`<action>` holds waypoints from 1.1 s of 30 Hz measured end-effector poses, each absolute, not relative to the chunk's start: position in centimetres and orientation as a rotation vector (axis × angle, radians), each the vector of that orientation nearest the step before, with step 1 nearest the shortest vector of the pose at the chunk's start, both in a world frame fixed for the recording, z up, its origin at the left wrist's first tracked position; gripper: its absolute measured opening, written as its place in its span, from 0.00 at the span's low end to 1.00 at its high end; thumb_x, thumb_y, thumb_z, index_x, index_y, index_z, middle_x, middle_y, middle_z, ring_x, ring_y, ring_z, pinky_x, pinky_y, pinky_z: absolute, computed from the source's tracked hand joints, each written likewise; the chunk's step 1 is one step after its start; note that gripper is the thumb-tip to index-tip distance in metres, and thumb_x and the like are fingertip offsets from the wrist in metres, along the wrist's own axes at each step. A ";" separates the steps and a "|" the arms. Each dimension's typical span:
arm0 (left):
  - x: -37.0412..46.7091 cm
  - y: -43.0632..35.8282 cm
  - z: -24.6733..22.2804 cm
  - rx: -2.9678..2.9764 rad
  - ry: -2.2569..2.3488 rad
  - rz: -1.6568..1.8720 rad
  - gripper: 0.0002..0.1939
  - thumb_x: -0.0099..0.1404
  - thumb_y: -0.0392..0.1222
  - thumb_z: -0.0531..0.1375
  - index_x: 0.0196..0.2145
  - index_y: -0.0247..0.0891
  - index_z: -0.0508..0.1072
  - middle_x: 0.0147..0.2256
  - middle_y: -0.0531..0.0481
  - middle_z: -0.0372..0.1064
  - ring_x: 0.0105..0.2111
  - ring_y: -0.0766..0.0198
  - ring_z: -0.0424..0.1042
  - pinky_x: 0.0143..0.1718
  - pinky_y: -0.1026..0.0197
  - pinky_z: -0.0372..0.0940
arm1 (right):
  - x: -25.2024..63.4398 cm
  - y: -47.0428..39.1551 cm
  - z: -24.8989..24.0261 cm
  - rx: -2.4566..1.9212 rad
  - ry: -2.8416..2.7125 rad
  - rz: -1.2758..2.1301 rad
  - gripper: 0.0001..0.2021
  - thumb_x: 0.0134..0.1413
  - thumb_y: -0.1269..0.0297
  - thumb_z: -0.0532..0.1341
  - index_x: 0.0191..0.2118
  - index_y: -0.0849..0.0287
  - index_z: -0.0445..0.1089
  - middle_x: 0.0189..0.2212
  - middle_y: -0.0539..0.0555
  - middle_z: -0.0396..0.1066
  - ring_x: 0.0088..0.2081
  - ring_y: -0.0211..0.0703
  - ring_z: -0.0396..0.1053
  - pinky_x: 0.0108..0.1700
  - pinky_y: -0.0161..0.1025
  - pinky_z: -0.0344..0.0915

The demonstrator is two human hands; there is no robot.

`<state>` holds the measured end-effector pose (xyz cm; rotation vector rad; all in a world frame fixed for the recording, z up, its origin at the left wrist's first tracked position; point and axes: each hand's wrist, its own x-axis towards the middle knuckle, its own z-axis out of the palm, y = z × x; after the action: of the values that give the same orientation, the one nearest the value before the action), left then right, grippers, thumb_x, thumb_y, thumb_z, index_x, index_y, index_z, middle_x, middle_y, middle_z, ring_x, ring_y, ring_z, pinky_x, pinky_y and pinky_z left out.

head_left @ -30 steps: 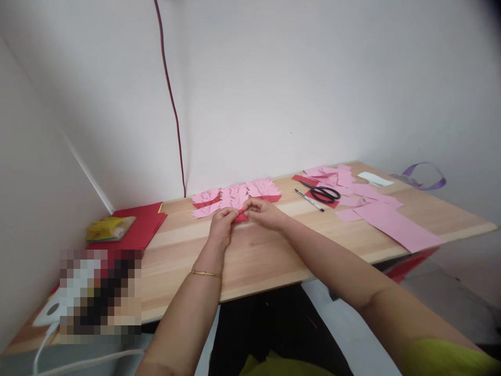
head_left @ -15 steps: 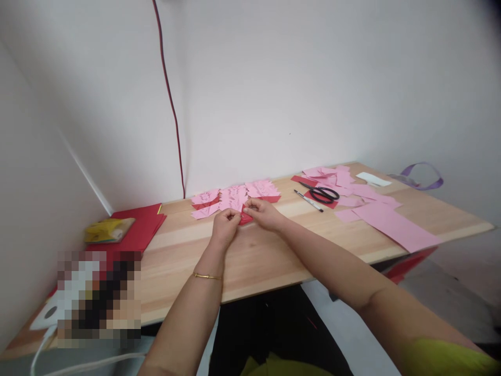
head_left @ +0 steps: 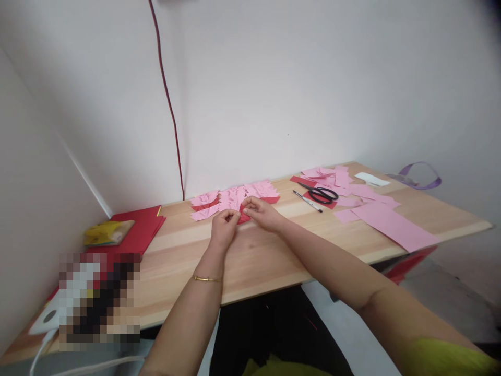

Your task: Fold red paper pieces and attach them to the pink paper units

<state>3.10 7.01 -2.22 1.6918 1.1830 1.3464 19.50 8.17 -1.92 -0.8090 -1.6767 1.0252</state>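
A small piece of red paper (head_left: 245, 217) is pinched between my two hands, over the middle of the wooden table. My left hand (head_left: 226, 227) grips its left side, fingers closed. On the other side, my right hand (head_left: 260, 212) holds it between thumb and forefinger. My fingers cover much of the piece, so its full shape is hidden. Just beyond my hands lie cut pink paper pieces (head_left: 230, 197) with jagged edges, in rows near the wall. Red paper (head_left: 270, 200) shows beneath the right end of them.
Black-handled scissors (head_left: 323, 195) and a pen (head_left: 307, 201) lie to the right, beside pink paper scraps (head_left: 332, 177) and a larger pink sheet (head_left: 395, 225). Red sheets (head_left: 146, 224) with a yellow packet (head_left: 105, 232) are at left. A purple strap (head_left: 425, 183) sits beyond the table's right end.
My hands stay almost in place, still pinching the red paper. The view has shifted very slightly; nothing else has visibly moved.
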 end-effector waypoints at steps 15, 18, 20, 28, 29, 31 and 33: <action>3.0 6.8 -1.8 1.843 1.151 1.356 0.06 0.57 0.42 0.59 0.29 0.37 0.73 0.29 0.50 0.70 0.31 0.64 0.67 0.36 0.62 0.60 | 19.6 8.0 -1.6 -0.846 -1.648 1.080 0.11 0.48 0.58 0.62 0.32 0.62 0.67 0.28 0.49 0.66 0.31 0.36 0.64 0.37 0.36 0.60; 3.0 7.0 -2.1 1.825 1.127 1.346 0.07 0.57 0.42 0.59 0.32 0.37 0.73 0.31 0.49 0.71 0.33 0.63 0.67 0.37 0.62 0.60 | 19.6 8.0 -1.4 -0.841 -1.661 1.056 0.11 0.48 0.58 0.62 0.31 0.62 0.67 0.28 0.49 0.66 0.31 0.36 0.63 0.36 0.35 0.60; 2.9 7.1 -2.2 1.820 1.128 1.343 0.07 0.58 0.42 0.59 0.31 0.37 0.73 0.31 0.50 0.71 0.32 0.64 0.67 0.37 0.62 0.60 | 19.5 7.9 -1.3 -0.843 -1.672 1.030 0.10 0.48 0.58 0.61 0.31 0.62 0.67 0.27 0.49 0.66 0.31 0.36 0.63 0.36 0.35 0.59; 2.8 7.1 -2.3 1.829 1.098 1.353 0.07 0.58 0.43 0.58 0.31 0.37 0.73 0.30 0.50 0.70 0.32 0.64 0.66 0.37 0.62 0.60 | 19.6 7.7 -1.2 -0.876 -1.733 0.902 0.10 0.50 0.59 0.60 0.30 0.62 0.66 0.26 0.48 0.64 0.28 0.35 0.59 0.33 0.34 0.57; 2.9 7.1 -2.3 1.831 1.096 1.352 0.07 0.58 0.43 0.58 0.30 0.37 0.73 0.30 0.50 0.70 0.32 0.64 0.66 0.37 0.62 0.60 | 19.6 7.7 -1.2 -0.876 -1.741 0.886 0.10 0.50 0.59 0.59 0.30 0.62 0.66 0.26 0.48 0.63 0.28 0.34 0.59 0.33 0.33 0.56; 2.9 7.1 -2.2 1.830 1.093 1.349 0.07 0.58 0.43 0.58 0.30 0.37 0.73 0.29 0.51 0.69 0.31 0.64 0.66 0.36 0.62 0.60 | 19.6 7.7 -1.2 -0.885 -1.758 0.855 0.10 0.51 0.59 0.59 0.29 0.61 0.66 0.25 0.48 0.62 0.28 0.34 0.58 0.32 0.33 0.55; 3.0 7.1 -2.2 1.829 1.093 1.340 0.07 0.58 0.42 0.58 0.29 0.37 0.72 0.29 0.51 0.69 0.30 0.65 0.65 0.35 0.62 0.60 | 19.6 7.7 -1.3 -0.897 -1.775 0.832 0.10 0.52 0.59 0.59 0.29 0.61 0.65 0.25 0.47 0.61 0.27 0.34 0.57 0.32 0.33 0.55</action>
<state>2.98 7.06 -2.17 1.8290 1.0927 1.3401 19.61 7.71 -1.35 -0.8966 -1.7751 0.8322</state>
